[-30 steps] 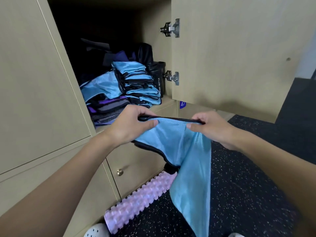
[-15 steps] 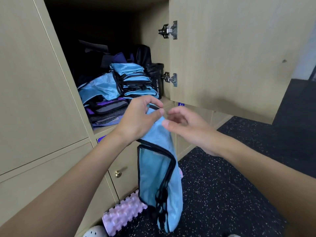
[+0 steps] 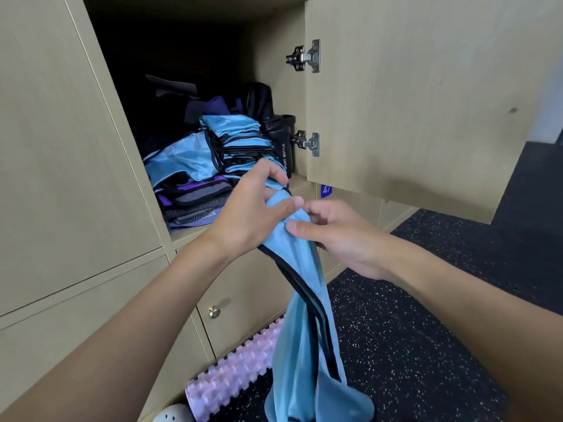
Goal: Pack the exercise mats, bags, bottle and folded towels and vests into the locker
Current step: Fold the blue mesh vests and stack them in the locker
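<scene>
Since a second ago the blue vest (image 3: pixel 307 324) has been gathered from spread to bunched; the left hand (image 3: pixel 253 214) pinches its top, hanging below, while the right hand (image 3: pixel 338 236), fingers loosely curled, touches it beside. Folded vests (image 3: pixel 240 141) lie in the locker (image 3: pixel 283 190) just beyond the left hand.

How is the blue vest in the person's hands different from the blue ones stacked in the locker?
The vest in the hands hangs long and loose toward the floor; the stacked vests are folded small and lie flat. The held one is outside the locker, pinched at its top by the left hand with the right hand touching it; the stack rests untouched on the shelf beside a black sport bottle. Both are shiny light blue with black trim.
</scene>
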The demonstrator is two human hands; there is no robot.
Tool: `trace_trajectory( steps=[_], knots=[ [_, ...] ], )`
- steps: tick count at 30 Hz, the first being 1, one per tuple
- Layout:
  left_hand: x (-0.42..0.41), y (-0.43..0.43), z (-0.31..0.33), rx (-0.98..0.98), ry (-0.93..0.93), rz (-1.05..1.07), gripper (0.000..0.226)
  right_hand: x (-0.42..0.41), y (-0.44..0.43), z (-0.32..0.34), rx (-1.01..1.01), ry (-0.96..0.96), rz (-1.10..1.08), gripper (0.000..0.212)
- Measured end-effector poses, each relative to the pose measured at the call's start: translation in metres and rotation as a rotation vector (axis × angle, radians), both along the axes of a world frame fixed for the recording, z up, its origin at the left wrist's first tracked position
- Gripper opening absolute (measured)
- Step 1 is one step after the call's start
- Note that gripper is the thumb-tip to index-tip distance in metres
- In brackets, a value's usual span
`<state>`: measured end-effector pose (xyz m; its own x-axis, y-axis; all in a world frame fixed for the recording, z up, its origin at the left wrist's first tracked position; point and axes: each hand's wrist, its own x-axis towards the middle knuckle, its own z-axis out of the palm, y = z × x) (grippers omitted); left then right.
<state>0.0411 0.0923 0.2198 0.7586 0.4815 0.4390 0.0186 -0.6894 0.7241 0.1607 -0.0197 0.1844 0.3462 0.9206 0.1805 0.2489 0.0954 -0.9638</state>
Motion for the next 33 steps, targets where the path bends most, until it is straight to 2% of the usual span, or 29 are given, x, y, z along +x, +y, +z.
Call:
trace_trajectory(
  steps=[4,8,9,11,13,17,19,20,23,26,28,30,33],
  knots=[
    [-0.007,0.003,0.003,-0.128,-0.055,-0.015,0.031,0.003,-0.003,0.003,0.008,0.011,-0.076,0.008],
    [-0.011,-0.001,0.01,-0.129,-0.056,-0.11,0.015,0.005,-0.004,0.003,0.008,0.014,-0.127,0.017],
    [-0.012,-0.001,0.011,-0.16,-0.037,-0.165,0.018,0.005,-0.004,0.004,0.007,0.019,-0.139,0.021],
    [-0.016,-0.002,0.013,-0.204,0.029,-0.256,0.039,0.003,-0.006,0.008,-0.005,0.056,-0.146,0.029],
    [-0.017,-0.001,0.012,-0.162,0.068,-0.292,0.046,0.004,-0.008,0.011,-0.009,0.121,-0.102,0.031],
    [-0.013,-0.004,0.008,-0.051,0.005,-0.223,0.027,0.003,-0.012,0.016,0.001,0.19,0.02,0.027],
    [-0.01,-0.005,0.007,0.011,-0.064,-0.167,0.007,0.002,-0.012,0.015,0.004,0.211,0.029,0.025],
    [-0.009,-0.004,0.007,0.041,-0.09,-0.136,0.007,0.002,-0.011,0.014,0.005,0.218,0.013,0.024],
    [-0.006,-0.004,0.007,0.126,-0.124,-0.062,0.023,-0.003,-0.006,0.011,-0.003,0.068,-0.128,0.019],
    [-0.002,-0.006,0.005,0.069,-0.16,0.005,0.017,-0.009,-0.006,0.009,0.087,-0.005,-0.275,0.016],
    [0.001,-0.006,0.004,0.063,-0.202,0.067,0.019,-0.014,-0.01,0.01,0.158,-0.014,-0.223,0.017],
    [0.003,-0.006,0.005,0.09,-0.233,0.113,0.022,-0.021,-0.009,0.006,0.13,-0.1,-0.136,0.019],
    [0.001,-0.006,0.01,0.077,-0.248,0.12,0.027,-0.023,0.001,-0.005,0.088,-0.284,-0.24,0.02]
  ],
)
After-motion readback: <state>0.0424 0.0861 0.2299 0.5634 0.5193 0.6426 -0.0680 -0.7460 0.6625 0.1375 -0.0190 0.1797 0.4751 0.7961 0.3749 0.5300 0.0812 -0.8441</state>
